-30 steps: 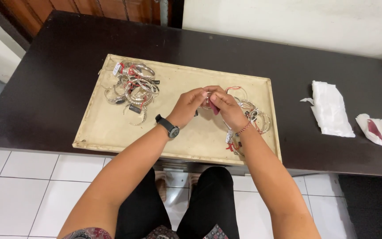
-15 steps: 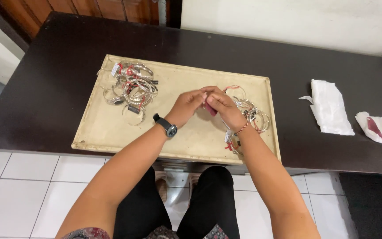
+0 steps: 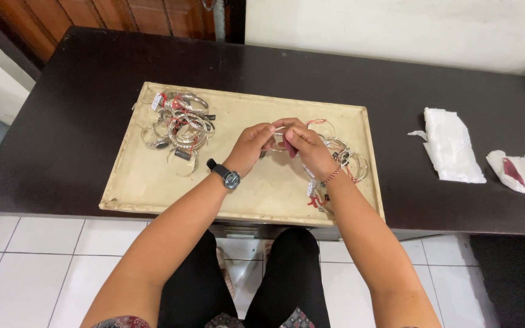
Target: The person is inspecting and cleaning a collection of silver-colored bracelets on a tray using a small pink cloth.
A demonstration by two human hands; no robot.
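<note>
Dark brown table (image 3: 80,121), seen from above; a beige flat tray (image 3: 153,194) sits on it, long side facing the person.

Far left of tray: a heap of silver bangles (image 3: 177,129), some with small tags and red ties, piled loosely and overlapping. Well apart from both hands.

Centre of tray: left hand (image 3: 251,146), black wristwatch (image 3: 226,176) on the wrist. Its grip is narrow, fingertips pinched on a thin silver bangle (image 3: 279,135) held just above the tray surface. Right hand (image 3: 308,152) meets it from the other side, a beaded bracelet (image 3: 333,175) on the wrist. Its grip is also narrow, thumb and fingers closed on the same bangle together with a small dark red piece, cloth or pad, cannot tell which. The 2 hands touch or nearly touch at the fingertips; the bangle lies between them, mostly hidden by the fingers.

How the bangle looks: slim, pale metal, only a short arc showing between the fingertips. Any pattern is too small to read.

Right of the hands, on the tray: a 2nd, smaller cluster of bangles (image 3: 350,161) with red ties and white tags, just beside and partly under the right wrist.

Further right, off the tray, on the table: a folded white tissue (image 3: 451,146); beyond it a crumpled white tissue with a dark red patch (image 3: 513,171).
</note>
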